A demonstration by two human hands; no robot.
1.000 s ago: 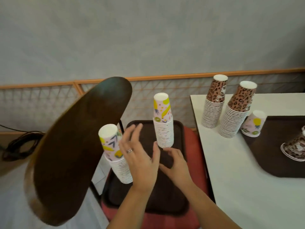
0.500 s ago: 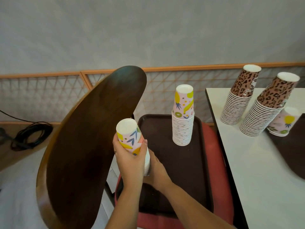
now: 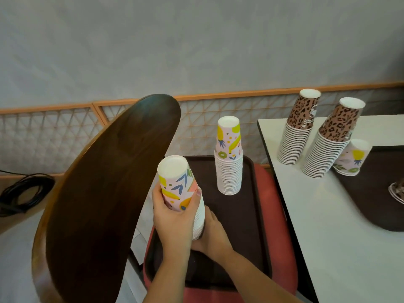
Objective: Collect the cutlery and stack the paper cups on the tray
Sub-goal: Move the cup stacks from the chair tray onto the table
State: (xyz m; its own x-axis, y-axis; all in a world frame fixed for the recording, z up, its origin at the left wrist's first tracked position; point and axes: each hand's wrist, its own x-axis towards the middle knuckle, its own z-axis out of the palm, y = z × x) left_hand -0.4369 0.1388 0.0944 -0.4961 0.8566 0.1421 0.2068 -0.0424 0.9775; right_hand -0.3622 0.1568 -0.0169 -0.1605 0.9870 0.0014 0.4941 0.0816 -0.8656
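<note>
Stacking is the step in hand: I hold a fruit stack (image 3: 182, 197) of upturned cups over the near left part of the tray (image 3: 247, 217), which sits on a red seat (image 3: 275, 215). My left hand (image 3: 172, 217) wraps round the upper cups, thumb on the left side and fingers (image 3: 197, 193) curled across the right. My right hand (image 3: 212, 230) is at the stack's foot, mostly hidden behind it; it seems to cup the base, but I cannot tell how its fingers lie. The stack tilts left, toward the dark chair back (image 3: 105, 193).

Next, I judge, it must be stood upright on the tray or joined to the far stack (image 3: 229, 158) there, well apart to the right. Two leopard stacks (image 3: 295, 132) and a loose cup (image 3: 353, 158) wait on the tabletop (image 3: 328, 215). No cutlery shows.
</note>
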